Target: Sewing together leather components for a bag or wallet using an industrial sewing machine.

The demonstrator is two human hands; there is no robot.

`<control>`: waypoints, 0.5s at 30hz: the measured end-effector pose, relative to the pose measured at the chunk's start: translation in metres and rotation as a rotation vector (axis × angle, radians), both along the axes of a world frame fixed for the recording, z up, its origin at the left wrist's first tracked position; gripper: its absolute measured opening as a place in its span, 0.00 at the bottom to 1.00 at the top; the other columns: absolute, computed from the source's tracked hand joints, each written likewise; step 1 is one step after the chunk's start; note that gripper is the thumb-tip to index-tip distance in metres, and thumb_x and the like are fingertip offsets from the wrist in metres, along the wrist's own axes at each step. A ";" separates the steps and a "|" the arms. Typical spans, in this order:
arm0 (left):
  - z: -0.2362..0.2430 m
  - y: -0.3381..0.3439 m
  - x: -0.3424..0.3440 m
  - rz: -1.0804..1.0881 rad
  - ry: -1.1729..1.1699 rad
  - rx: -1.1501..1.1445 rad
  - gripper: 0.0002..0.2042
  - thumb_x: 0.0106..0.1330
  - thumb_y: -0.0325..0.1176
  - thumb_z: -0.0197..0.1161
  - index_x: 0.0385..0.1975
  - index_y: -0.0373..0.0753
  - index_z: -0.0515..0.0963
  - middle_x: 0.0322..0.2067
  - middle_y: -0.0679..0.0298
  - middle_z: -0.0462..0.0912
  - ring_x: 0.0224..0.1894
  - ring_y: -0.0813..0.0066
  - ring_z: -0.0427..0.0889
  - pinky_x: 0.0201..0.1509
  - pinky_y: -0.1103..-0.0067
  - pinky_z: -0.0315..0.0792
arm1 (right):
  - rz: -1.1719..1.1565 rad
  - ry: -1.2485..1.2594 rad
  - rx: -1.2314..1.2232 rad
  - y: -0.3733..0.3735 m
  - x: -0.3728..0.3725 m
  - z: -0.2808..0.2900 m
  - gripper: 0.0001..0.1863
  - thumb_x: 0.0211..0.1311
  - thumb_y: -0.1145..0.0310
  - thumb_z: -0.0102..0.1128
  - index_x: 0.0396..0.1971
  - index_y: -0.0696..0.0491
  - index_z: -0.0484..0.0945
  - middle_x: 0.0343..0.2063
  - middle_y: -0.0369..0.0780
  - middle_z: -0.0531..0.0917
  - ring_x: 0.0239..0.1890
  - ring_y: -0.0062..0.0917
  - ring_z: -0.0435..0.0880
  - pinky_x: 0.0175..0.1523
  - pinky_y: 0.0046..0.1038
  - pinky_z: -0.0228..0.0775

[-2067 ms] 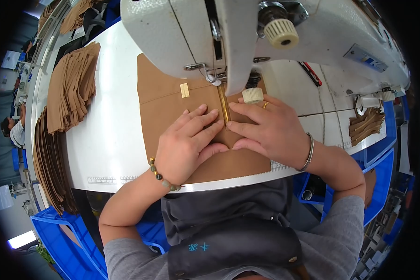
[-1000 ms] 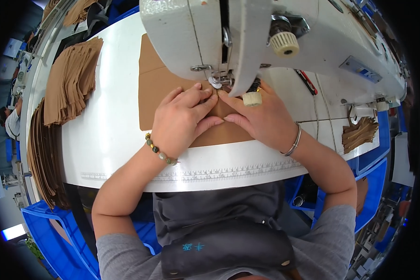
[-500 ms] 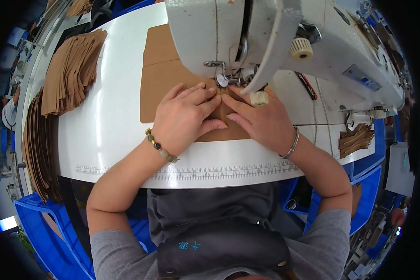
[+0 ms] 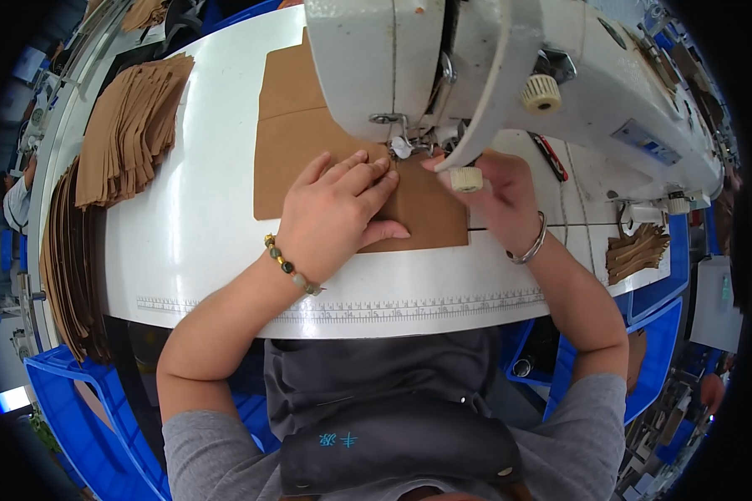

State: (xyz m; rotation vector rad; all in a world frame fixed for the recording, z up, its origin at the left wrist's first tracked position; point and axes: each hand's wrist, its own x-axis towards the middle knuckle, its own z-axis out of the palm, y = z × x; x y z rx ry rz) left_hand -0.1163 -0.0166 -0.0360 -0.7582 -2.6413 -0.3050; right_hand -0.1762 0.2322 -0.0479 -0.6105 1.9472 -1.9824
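A flat brown panel (image 4: 430,221), leather-like, lies under the needle area of a white sewing machine (image 4: 368,75). My left hand (image 4: 338,200) rests on the panel, fingers extended toward the presser foot (image 4: 401,147) and thumb out to the side. To the right of the foot is my right hand (image 4: 510,196), lifted off the panel. Its fingers curl behind the machine's curved white guard and a cream knob (image 4: 466,179); they are partly hidden and blurred, so I cannot make out whether they hold anything.
Stacked brown pieces (image 4: 134,125) lie at the table's left, with more pieces (image 4: 71,259) hanging over the edge. A red-and-black cutter (image 4: 548,155) and a small brown bundle (image 4: 637,252) are on the right. Blue bins (image 4: 96,417) stand below the white tabletop (image 4: 217,267).
My right hand has come off the panel and moved right, its fingers curling beside the presser foot. The left hand stays on the panel, almost unmoved.
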 end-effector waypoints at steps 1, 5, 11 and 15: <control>0.000 0.000 0.001 0.001 -0.002 -0.002 0.31 0.54 0.57 0.71 0.54 0.43 0.85 0.52 0.67 0.86 0.51 0.66 0.85 0.66 0.62 0.73 | -0.037 0.448 0.290 -0.002 0.003 0.001 0.17 0.63 0.57 0.70 0.48 0.49 0.88 0.41 0.40 0.89 0.44 0.36 0.87 0.73 0.43 0.64; 0.000 -0.001 0.001 0.000 -0.015 -0.001 0.30 0.54 0.57 0.71 0.52 0.43 0.86 0.51 0.67 0.87 0.52 0.65 0.85 0.65 0.63 0.74 | -0.012 1.041 0.785 -0.014 0.018 0.001 0.21 0.60 0.51 0.70 0.48 0.49 0.87 0.47 0.38 0.88 0.56 0.36 0.83 0.72 0.47 0.64; 0.000 -0.001 -0.002 0.001 -0.037 0.026 0.29 0.55 0.56 0.70 0.51 0.43 0.86 0.53 0.66 0.86 0.57 0.63 0.83 0.65 0.63 0.74 | -0.017 0.992 0.745 -0.014 0.018 -0.004 0.22 0.58 0.52 0.71 0.49 0.48 0.86 0.52 0.35 0.86 0.63 0.35 0.79 0.74 0.49 0.62; -0.001 -0.002 -0.004 0.010 -0.101 0.039 0.28 0.57 0.56 0.69 0.53 0.44 0.85 0.55 0.67 0.85 0.61 0.64 0.81 0.67 0.59 0.72 | -0.015 0.968 0.740 -0.014 0.016 -0.006 0.21 0.57 0.53 0.72 0.48 0.48 0.86 0.53 0.36 0.86 0.64 0.35 0.78 0.74 0.50 0.62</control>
